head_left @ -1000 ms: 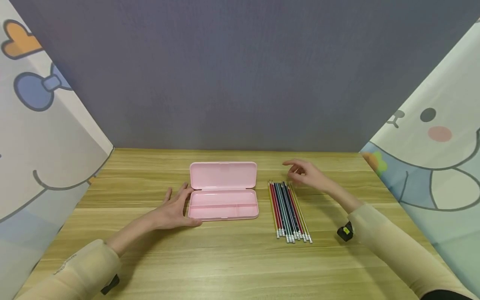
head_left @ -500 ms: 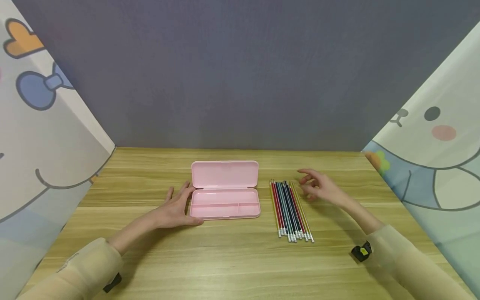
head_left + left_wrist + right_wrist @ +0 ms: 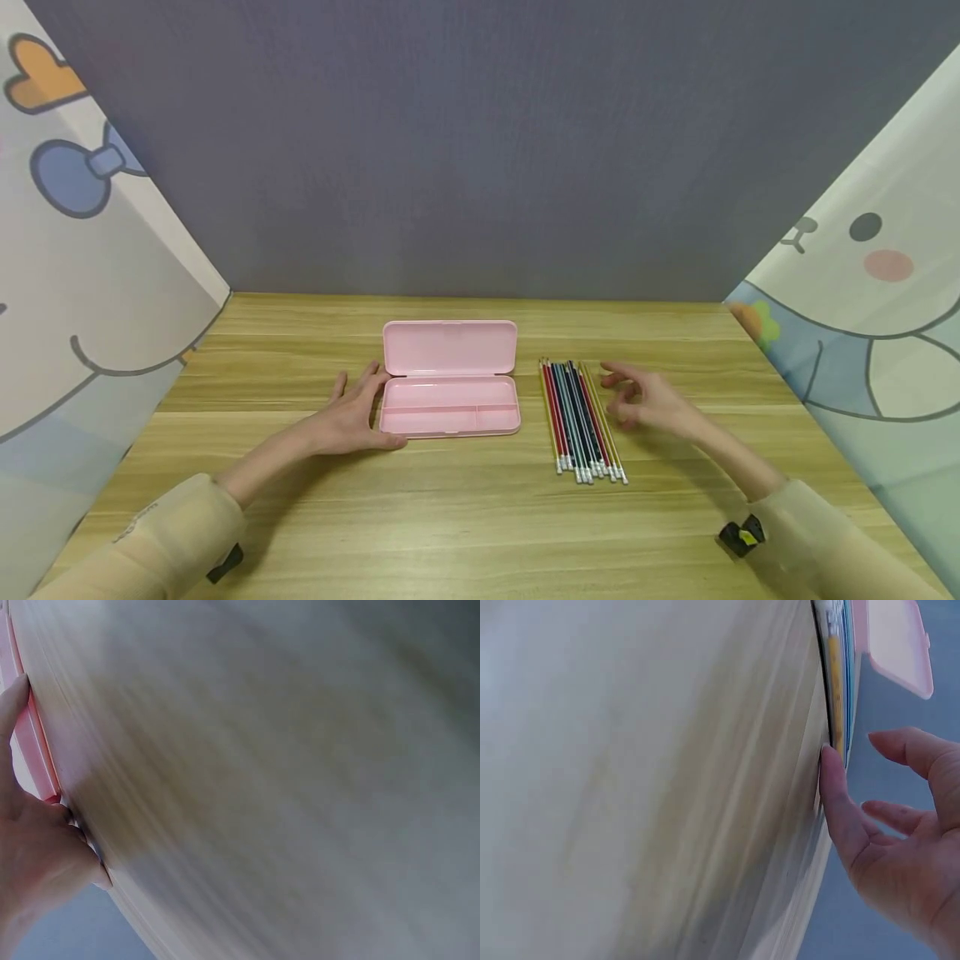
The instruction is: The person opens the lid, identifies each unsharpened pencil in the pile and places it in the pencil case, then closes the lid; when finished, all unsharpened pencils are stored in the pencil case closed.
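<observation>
Far left: printed panel [image 3: 82, 275], just backdrop. Left sleeve [image 3: 150, 529] comes in from the lower left corner, black strap piece [image 3: 225, 565] under the cuff.

Left hand [image 3: 348, 425] sits at the left end of the pink pencil case [image 3: 450, 390]. Fingers spread wide: thumb along the near left corner, the rest up by the hinge end. Left wrist view shows the thumb on the case edge too. Reads as bracing, so the case doesn't slide or turn; can't tell how hard it presses.

Case is on the surface [image 3: 480, 525], left of centre, long side facing the person. Lid [image 3: 450, 348] is folded back on the far side, so the tray is fully exposed. Divider [image 3: 427, 409] splits the tray lengthwise; the long back slot looks like the one suited to pencils.

Pencils [image 3: 573, 421] lie right of the case, apart from it. One row, close together, white eraser ends toward the person, slightly slanted. Probably laid that way so the right side can reach them.

Right hand [image 3: 654, 404] is just beside the row's right edge. Fingers loosely bent, thumb apart, pinching nothing. One fingertip is at the outermost yellow pencil; contact unclear even in the right wrist view. Looks like squaring the row's edge.
</observation>
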A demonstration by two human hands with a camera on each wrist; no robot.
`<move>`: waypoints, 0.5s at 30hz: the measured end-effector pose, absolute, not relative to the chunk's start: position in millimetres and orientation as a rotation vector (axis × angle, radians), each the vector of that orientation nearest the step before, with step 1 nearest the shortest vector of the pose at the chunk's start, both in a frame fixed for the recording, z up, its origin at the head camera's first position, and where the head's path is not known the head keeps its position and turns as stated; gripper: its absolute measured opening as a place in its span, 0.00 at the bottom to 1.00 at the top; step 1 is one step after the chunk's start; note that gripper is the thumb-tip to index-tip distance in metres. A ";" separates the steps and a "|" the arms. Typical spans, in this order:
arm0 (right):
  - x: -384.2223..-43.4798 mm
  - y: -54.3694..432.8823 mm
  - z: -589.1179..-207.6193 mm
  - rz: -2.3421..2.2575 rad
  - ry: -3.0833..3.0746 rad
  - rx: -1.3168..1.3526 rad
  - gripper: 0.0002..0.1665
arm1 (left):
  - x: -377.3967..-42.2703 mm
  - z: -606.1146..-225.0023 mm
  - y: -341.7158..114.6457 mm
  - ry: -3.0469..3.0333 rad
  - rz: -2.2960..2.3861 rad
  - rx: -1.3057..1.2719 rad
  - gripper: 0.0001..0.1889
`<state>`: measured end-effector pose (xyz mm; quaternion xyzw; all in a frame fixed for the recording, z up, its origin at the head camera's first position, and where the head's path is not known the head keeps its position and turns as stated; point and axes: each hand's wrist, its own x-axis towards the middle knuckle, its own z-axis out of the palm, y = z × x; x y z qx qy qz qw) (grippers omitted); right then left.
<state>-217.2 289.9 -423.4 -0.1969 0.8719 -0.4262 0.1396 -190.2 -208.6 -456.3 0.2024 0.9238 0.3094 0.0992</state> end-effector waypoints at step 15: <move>-202.4 280.3 -422.2 -1.054 2.640 -0.563 0.47 | -189.3 -455.4 -207.7 2.737 0.916 0.596 0.53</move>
